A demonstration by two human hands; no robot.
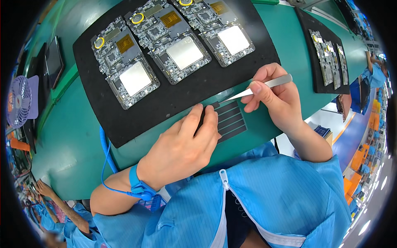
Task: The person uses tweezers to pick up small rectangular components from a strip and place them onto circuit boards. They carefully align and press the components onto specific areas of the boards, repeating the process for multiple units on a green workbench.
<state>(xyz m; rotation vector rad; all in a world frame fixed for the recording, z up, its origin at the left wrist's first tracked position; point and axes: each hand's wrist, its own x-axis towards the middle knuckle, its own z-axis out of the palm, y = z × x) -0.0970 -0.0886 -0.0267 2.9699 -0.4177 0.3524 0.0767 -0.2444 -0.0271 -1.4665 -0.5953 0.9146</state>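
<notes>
My right hand (275, 93) grips silver tweezers (264, 86) between thumb and fingers. Their fine tips point left and down, reaching the end of a small black strip (214, 106). At that strip, the fingertips of my left hand (186, 140) are bent and closed on its other end; part of it is hidden under them. Just right of these fingers lies a sheet of dark parallel strips (232, 120) on the green mat. Beyond both hands, a black foam pad (124, 124) carries three circuit boards (175, 48), each with a silver metal shield and a yellow-ringed round part.
A blue coiled cord (106, 151) runs to the wrist strap (138, 184) on my left wrist. Another black pad (320, 87) with boards stands at the far right. A purple fan (20, 101) is at the left edge, and another person's arm (62, 204) shows at lower left.
</notes>
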